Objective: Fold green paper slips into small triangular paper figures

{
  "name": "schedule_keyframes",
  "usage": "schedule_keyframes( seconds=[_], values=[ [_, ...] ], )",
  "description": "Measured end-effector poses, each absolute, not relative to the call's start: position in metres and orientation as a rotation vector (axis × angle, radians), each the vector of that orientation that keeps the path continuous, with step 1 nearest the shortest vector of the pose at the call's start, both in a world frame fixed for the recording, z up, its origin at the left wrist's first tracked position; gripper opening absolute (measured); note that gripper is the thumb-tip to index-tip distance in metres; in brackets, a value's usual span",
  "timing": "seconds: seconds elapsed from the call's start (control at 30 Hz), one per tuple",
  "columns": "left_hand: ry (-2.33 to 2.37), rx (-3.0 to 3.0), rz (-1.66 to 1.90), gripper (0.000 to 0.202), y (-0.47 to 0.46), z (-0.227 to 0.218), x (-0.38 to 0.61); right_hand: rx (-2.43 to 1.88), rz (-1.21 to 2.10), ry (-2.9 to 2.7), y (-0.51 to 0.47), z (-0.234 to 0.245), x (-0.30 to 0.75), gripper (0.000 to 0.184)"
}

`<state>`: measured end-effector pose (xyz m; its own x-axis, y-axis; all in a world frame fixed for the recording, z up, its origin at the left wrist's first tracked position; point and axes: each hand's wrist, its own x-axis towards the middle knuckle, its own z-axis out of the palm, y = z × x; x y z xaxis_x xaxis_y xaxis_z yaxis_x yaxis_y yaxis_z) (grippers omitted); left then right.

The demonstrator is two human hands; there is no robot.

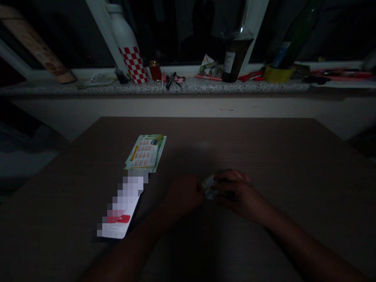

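Observation:
The room is dim. Both my hands rest on a brown wooden table (264,156), close together near its middle. My left hand (183,196) is curled shut and my right hand (235,192) is pinched; between them they hold a small folded piece of printed paper (208,187). To the left of my hands lies a green printed card with a calendar (146,152), and below it a long white envelope-like sheet with a red mark (123,211), partly blurred out.
Behind the table runs a speckled stone windowsill (88,89). It carries a white bottle with red checks (129,47), a small red jar (155,70), a dark bottle (235,55), a green bottle (293,35) in a yellow ring, pens and bits of paper.

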<state>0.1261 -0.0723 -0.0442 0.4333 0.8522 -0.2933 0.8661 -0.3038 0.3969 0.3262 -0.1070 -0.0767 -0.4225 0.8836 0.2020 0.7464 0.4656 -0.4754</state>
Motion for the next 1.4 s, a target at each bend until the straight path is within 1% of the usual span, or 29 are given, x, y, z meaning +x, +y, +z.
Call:
schedule_keyframes(
  seconds=[0.17, 0.43, 0.63, 0.77, 0.9, 1.0, 1.1, 1.3, 1.4],
  values=[
    [1.442, 2.229, 0.013, 0.020, -0.073, -0.047, 0.125, -1.368, 0.436, -2.286, -0.108, -0.076, 0.324, 0.028],
    [1.472, 2.247, -0.034, 0.021, -0.074, -0.046, 0.128, -1.366, 0.460, -2.340, -0.110, -0.069, 0.321, 0.042],
    [1.465, 2.237, -0.022, 0.020, -0.075, -0.044, 0.128, -1.387, 0.419, -2.354, -0.111, -0.067, 0.319, 0.039],
    [1.473, 2.245, -0.033, 0.025, -0.076, -0.042, 0.129, -1.410, 0.424, -2.339, -0.112, -0.066, 0.317, 0.035],
    [1.474, 2.289, -0.043, 0.029, -0.080, -0.038, 0.132, -1.420, 0.424, -2.335, -0.112, -0.065, 0.317, 0.038],
    [1.471, 2.316, -0.045, 0.029, -0.082, -0.036, 0.134, -1.424, 0.426, -2.339, -0.111, -0.066, 0.317, 0.037],
    [1.486, 2.348, -0.086, 0.029, -0.082, -0.035, 0.136, -1.406, 0.421, -2.346, -0.110, -0.067, 0.318, 0.039],
    [1.465, 2.334, -0.169, 0.039, -0.074, -0.028, 0.141, -1.376, 0.427, -2.374, -0.110, -0.068, 0.320, 0.042],
    [1.437, 2.336, -0.186, 0.040, -0.070, -0.025, 0.142, -1.379, 0.437, -2.382, -0.111, -0.068, 0.321, 0.042]
  ],
)
